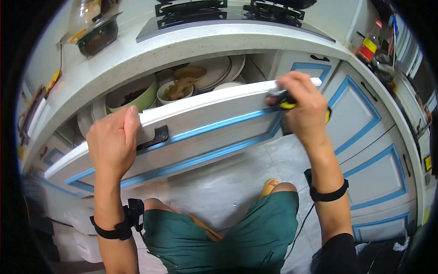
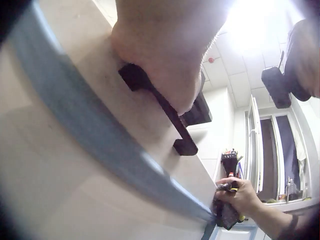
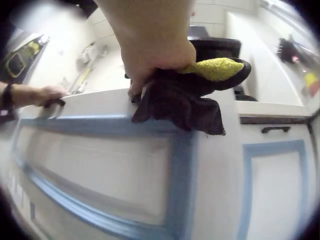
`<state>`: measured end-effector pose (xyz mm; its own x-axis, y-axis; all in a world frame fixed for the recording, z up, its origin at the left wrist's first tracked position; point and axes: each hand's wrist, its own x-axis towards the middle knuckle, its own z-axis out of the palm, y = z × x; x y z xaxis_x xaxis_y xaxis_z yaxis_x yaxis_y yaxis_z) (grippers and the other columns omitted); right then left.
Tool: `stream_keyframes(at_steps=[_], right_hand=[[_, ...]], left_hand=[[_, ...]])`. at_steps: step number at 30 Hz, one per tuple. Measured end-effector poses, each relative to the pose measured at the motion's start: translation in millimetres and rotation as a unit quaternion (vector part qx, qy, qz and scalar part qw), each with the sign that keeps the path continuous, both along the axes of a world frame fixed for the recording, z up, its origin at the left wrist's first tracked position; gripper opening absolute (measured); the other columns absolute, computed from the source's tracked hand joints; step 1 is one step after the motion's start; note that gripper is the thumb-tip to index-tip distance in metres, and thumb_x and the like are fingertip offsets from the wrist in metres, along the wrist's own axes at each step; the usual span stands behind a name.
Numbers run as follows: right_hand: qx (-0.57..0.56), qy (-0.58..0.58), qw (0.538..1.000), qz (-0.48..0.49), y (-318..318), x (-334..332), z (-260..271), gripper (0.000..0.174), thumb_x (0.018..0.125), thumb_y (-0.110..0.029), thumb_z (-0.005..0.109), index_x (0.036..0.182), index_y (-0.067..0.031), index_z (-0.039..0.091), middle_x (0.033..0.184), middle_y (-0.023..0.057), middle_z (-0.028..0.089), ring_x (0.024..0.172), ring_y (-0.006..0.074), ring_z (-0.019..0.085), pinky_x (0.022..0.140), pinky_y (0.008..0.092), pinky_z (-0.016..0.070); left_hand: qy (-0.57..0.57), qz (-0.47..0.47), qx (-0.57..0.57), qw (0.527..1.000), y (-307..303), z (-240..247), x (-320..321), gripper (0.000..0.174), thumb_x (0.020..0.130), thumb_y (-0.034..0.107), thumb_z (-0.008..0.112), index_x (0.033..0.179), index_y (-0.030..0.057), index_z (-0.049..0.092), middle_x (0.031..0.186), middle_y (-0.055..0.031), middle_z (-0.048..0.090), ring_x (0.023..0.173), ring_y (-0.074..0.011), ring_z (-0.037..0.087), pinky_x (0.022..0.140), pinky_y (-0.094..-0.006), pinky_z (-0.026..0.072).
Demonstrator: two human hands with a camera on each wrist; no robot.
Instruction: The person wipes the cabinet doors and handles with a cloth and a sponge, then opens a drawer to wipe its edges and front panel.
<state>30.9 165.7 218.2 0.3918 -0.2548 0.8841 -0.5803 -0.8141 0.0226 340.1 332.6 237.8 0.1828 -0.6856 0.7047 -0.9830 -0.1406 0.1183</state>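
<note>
An open drawer's white front (image 1: 214, 112) with blue trim stands across the head view, its black handle (image 1: 160, 134) near my left hand (image 1: 112, 139). That hand grips the drawer front's top edge, thumb lying along it and fingers over the far side. At the right end of the same edge, my right hand (image 1: 305, 105) holds a cloth against the panel. In the right wrist view the cloth (image 3: 175, 100) is dark with a yellow side, bunched under the palm and hanging over the front. Its part inside the hand is hidden.
Inside the drawer are a green bowl (image 1: 150, 93), a smaller bowl (image 1: 175, 91) with food, and plates (image 1: 237, 68). Above is a pale countertop (image 1: 191, 43) with a gas stove (image 1: 228, 18). A glass pot (image 1: 98, 39) stands left; a bottle (image 1: 368, 43) stands right. Blue-trimmed cabinets (image 1: 360, 109) line the right.
</note>
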Motion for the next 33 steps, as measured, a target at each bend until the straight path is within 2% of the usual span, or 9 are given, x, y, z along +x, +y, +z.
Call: stream_keyframes(at_steps=[1,2,3,5,11,13,21,28,33], right_hand=[[-0.016,0.038,0.998,0.04,2,18,0,0.032,0.069,-0.003,0.081,0.098,-0.0053,0.069,0.098,0.0083,0.069,0.084,0.0253,0.07,0.07,0.0327,0.0578],[-0.039,0.033,0.995,0.09,16,46,1,0.024,0.07,0.002,0.063,0.093,-0.0068,0.064,0.098,0.0094,0.066,0.088,0.0272,0.068,0.07,0.0353,0.0575],[-0.04,0.047,0.991,0.118,31,70,5,0.029,0.07,0.001,0.069,0.097,-0.0074,0.066,0.1,0.0083,0.068,0.086,0.0258,0.069,0.071,0.0331,0.0579],[-0.062,0.079,0.991,0.084,59,117,2,0.01,0.078,-0.013,0.061,0.088,-0.0092,0.06,0.095,0.0054,0.059,0.078,0.0215,0.062,0.064,0.0341,0.0546],[0.009,0.099,0.994,0.038,27,51,15,0.031,0.073,0.0,0.068,0.101,-0.0115,0.065,0.109,0.0064,0.066,0.093,0.0276,0.068,0.072,0.0376,0.0573],[0.011,0.072,0.997,-0.018,20,26,20,0.031,0.072,-0.013,0.079,0.1,-0.0102,0.066,0.107,0.0064,0.066,0.086,0.0289,0.069,0.07,0.0375,0.0563],[-0.035,0.129,0.99,0.044,71,126,6,0.033,0.073,-0.008,0.07,0.104,-0.0108,0.058,0.107,0.0075,0.061,0.085,0.0277,0.067,0.066,0.0366,0.0557],[-0.005,0.039,0.999,0.028,42,69,14,0.033,0.074,-0.022,0.083,0.097,-0.0101,0.062,0.101,0.0081,0.06,0.081,0.0288,0.066,0.064,0.0374,0.0544],[0.029,0.076,0.996,0.018,56,65,-3,0.032,0.068,0.001,0.075,0.095,-0.0115,0.064,0.101,0.0086,0.06,0.081,0.031,0.066,0.066,0.0399,0.0544]], left_hand=[[-0.002,0.0,-0.003,1.0,0,-1,1,0.044,0.1,0.034,0.048,0.069,0.0044,0.057,0.065,-0.0185,0.054,0.062,-0.0418,0.053,0.055,-0.0472,0.0399],[-0.007,0.0,-0.008,1.0,0,-1,2,0.043,0.1,0.034,0.048,0.068,0.0044,0.057,0.066,-0.0182,0.055,0.062,-0.0418,0.053,0.055,-0.0473,0.0402],[-0.01,-0.003,-0.014,1.0,-1,-1,4,0.044,0.099,0.034,0.048,0.068,0.0045,0.056,0.066,-0.0179,0.056,0.062,-0.0416,0.054,0.056,-0.0474,0.0404],[-0.014,-0.008,-0.024,1.0,0,-2,3,0.044,0.099,0.034,0.049,0.067,0.0045,0.056,0.066,-0.0171,0.057,0.063,-0.0413,0.055,0.056,-0.0475,0.0408],[-0.028,-0.024,-0.03,0.999,3,-1,7,0.039,0.096,0.032,0.052,0.066,0.0064,0.057,0.067,-0.0153,0.059,0.064,-0.0386,0.058,0.057,-0.046,0.0446],[-0.018,-0.021,-0.043,0.999,0,-2,7,0.038,0.094,0.031,0.054,0.065,0.0072,0.058,0.065,-0.0143,0.059,0.063,-0.0375,0.059,0.057,-0.0457,0.0458],[-0.019,-0.032,-0.04,0.999,0,-6,11,0.039,0.098,0.032,0.048,0.069,0.0071,0.056,0.064,-0.0145,0.057,0.064,-0.0373,0.057,0.059,-0.0457,0.0416],[-0.012,-0.039,-0.051,0.998,1,-8,12,0.038,0.097,0.03,0.05,0.067,0.0065,0.055,0.064,-0.0135,0.057,0.064,-0.0365,0.057,0.06,-0.0453,0.0419],[0.01,-0.04,-0.045,0.998,0,-9,12,0.039,0.095,0.029,0.051,0.063,0.0061,0.054,0.063,-0.0134,0.057,0.063,-0.0363,0.057,0.06,-0.0458,0.0421]])
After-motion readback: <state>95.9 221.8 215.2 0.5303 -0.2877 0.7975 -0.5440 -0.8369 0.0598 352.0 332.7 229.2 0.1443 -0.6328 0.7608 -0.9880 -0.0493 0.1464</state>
